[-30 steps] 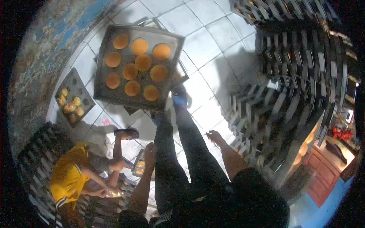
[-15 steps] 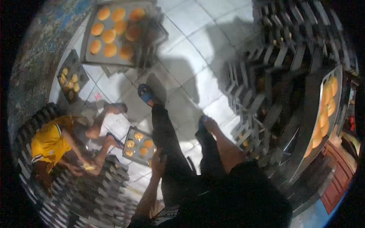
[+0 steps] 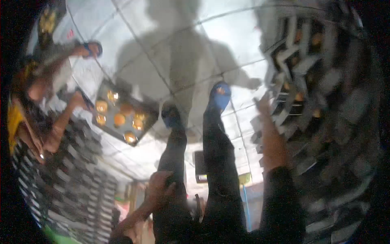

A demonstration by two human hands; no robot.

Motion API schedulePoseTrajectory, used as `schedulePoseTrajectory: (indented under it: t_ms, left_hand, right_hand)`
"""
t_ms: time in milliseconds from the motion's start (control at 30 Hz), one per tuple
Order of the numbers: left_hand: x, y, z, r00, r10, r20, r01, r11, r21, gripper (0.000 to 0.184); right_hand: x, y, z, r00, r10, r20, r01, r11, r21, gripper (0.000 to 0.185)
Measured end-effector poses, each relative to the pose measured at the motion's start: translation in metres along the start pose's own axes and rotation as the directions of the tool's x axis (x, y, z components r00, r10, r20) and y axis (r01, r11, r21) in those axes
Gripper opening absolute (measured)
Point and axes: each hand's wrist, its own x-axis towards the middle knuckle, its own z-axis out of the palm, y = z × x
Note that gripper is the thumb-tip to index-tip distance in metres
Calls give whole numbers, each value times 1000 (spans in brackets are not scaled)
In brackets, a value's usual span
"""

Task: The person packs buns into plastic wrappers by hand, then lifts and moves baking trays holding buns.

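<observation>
My left hand hangs beside my left thigh, its fingers loosely bent and a little apart, with nothing seen in it. My right hand is held out near the right-hand rack, blurred, fingers apart and empty. On the tiled floor, ahead of my left hand, lies a dark tray with several round buns, some of them in shiny wrapping. My feet in blue footwear stand on the tiles to the right of the tray.
Another person's bare legs and yellow clothing show at the left edge. Stacked dark racks or trays fill the lower left. A tall stack with some buns inside stands at the right. My shadow falls across the floor.
The view has swung, so the large tray of buns has left the frame and the smaller tray appears nearer the middle. My legs have stepped, and my right hand has come back into view.
</observation>
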Motion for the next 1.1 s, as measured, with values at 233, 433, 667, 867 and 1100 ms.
schedulePoseTrajectory:
  t_ms: [233, 433, 667, 867, 1100]
  left_hand:
    - [-24, -102, 19, 990, 67, 122, -76, 995, 69, 41]
    - [-35, -131, 30, 996, 73, -45, -80, 980, -181, 47]
    - [-34, -140, 11, 993, 109, 55, -101, 986, -136, 48]
    - [-47, -138, 5, 982, 158, 104, -141, 978, -150, 49]
    - [-73, -157, 28, 970, 204, 133, -186, 973, -138, 52]
  right_hand:
    - [98, 78, 42, 933, -214, -291, 68, 895, -442, 101]
    - [127, 49, 27, 925, -217, -311, 95, 927, -363, 79]
    - [140, -46, 22, 886, -265, -381, 140, 935, -324, 54]
    - [146, -143, 25, 838, -381, -391, 280, 915, -291, 38]
    - [155, -242, 83, 715, -638, -286, 476, 744, -469, 35]
